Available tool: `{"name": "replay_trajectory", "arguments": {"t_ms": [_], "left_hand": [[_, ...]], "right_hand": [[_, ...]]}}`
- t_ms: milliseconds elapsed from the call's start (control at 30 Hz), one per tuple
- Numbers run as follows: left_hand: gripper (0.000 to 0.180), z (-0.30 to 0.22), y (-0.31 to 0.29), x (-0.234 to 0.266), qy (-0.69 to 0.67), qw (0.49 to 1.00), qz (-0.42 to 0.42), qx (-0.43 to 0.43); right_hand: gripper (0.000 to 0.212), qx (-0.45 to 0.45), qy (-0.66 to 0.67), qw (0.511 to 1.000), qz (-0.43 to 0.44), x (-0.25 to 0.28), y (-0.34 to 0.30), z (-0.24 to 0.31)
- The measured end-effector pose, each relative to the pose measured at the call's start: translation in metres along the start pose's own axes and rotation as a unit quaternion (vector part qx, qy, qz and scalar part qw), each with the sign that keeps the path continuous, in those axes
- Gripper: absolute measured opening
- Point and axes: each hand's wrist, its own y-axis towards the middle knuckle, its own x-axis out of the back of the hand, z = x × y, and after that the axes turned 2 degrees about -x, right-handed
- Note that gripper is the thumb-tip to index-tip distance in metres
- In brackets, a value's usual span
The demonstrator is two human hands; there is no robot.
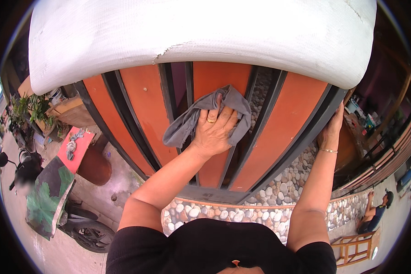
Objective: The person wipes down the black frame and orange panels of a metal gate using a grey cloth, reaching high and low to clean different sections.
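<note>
My left hand point(215, 132), with a gold ring on one finger, presses a crumpled grey cloth point(187, 124) against an orange panel in the middle of a gate point(293, 116). The fingers lie spread over the cloth, and its folds stick out on both sides. The gate has upright orange panels in a dark metal frame, with dark gaps between them. My right hand point(334, 122) grips the gate's right frame edge; its fingertips are partly hidden behind the frame. A thin bracelet point(329, 150) circles that wrist.
A white sheet point(201, 32) overhangs the gate's top, torn along its lower edge. Pebble-patterned tiles point(228, 213) lie below. At left stand a motorcycle point(90, 232) under a patterned cover and some plants point(37, 107). At right a person point(374, 212) sits near a wooden frame point(355, 249).
</note>
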Motion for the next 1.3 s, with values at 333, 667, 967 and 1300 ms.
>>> {"name": "replay_trajectory", "arguments": {"t_ms": [333, 667, 967, 1300], "left_hand": [[0.032, 0.027, 0.148, -0.018, 0.025, 0.982, -0.183, 0.036], [0.048, -0.097, -0.09, -0.054, 0.065, 0.982, 0.024, 0.177], [0.046, -0.099, -0.098, -0.067, 0.025, 0.972, -0.038, 0.23], [0.065, -0.073, 0.033, -0.038, 0.012, 0.964, -0.177, 0.199]], "right_hand": [[0.056, 0.101, -0.076, 0.991, -0.041, 0.022, 0.009, -0.032], [0.033, 0.176, -0.234, 0.956, 0.007, 0.026, -0.002, -0.041], [0.035, 0.192, -0.263, 0.946, 0.017, 0.034, 0.001, -0.041], [0.03, 0.408, -0.565, 0.716, 0.05, 0.06, 0.021, -0.043]]}}
